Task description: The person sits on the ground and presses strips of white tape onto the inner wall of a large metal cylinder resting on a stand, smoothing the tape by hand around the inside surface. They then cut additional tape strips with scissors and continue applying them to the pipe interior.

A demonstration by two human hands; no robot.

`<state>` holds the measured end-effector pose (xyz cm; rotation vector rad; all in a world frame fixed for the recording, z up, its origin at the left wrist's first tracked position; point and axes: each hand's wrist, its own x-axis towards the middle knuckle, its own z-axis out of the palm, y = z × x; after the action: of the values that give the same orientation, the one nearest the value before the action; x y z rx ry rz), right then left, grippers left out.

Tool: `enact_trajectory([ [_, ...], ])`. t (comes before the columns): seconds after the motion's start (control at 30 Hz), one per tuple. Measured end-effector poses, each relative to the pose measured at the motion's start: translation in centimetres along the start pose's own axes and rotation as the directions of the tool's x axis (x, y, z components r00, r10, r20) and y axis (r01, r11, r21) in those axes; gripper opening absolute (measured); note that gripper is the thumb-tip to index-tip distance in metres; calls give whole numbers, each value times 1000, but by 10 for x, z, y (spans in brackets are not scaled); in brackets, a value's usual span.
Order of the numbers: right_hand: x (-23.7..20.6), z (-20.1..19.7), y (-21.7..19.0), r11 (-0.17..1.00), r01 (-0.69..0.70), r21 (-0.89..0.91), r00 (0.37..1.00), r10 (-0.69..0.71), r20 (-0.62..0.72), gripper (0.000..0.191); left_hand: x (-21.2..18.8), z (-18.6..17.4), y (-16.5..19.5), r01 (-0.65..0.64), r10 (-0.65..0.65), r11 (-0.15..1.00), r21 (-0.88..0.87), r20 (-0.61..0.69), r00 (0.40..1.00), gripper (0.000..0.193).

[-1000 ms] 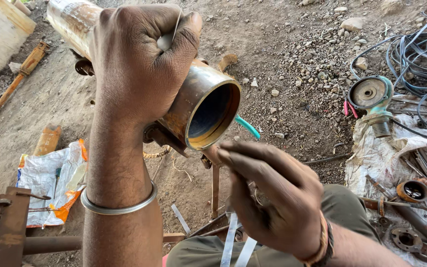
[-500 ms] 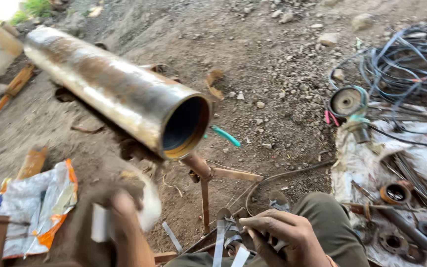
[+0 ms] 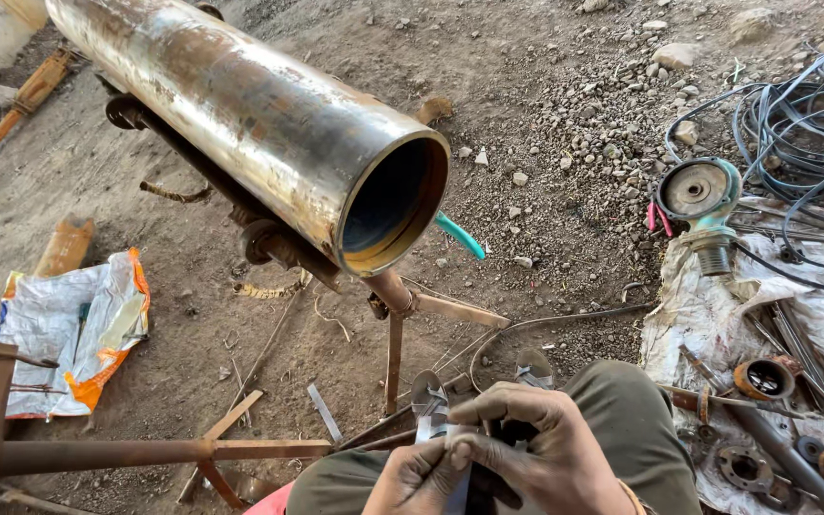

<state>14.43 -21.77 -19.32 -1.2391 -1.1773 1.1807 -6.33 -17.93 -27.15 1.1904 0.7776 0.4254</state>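
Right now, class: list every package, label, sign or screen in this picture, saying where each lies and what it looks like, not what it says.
Crumpled plastic sack: flat on the dirt at left, under the steel pipe's side; white with orange edges.
Pale woven sacking: spread on the ground at right, beneath the angle grinder and metal parts; off-white, wrinkled.
No labels, signs or screens in view.

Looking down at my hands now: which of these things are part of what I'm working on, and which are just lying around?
In hand:
- left hand and right hand, together pinching a thin metal strip
- big steel pipe on its rusty stand, just ahead

Lying about:
- angle grinder
- tangle of cables
- plastic sack
- rusty ring on the white sheet
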Motion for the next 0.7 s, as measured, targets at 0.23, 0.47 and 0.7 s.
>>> enact_trajectory([
  [0.23,-3,0,21,997,-43,56,992,50,-113,21,-2,8,-7,76,-90,990,-118,-114,989,34],
  [0.47,-14,-7,23,963,155,-221,980,-177,-85,33,2,22,-8,-26,20,999,-26,-207,978,28],
  [0.7,-18,-10,18,916,289,-277,946,-317,-62,38,-8,32,8,68,-123,955,-290,-176,977,29],
])
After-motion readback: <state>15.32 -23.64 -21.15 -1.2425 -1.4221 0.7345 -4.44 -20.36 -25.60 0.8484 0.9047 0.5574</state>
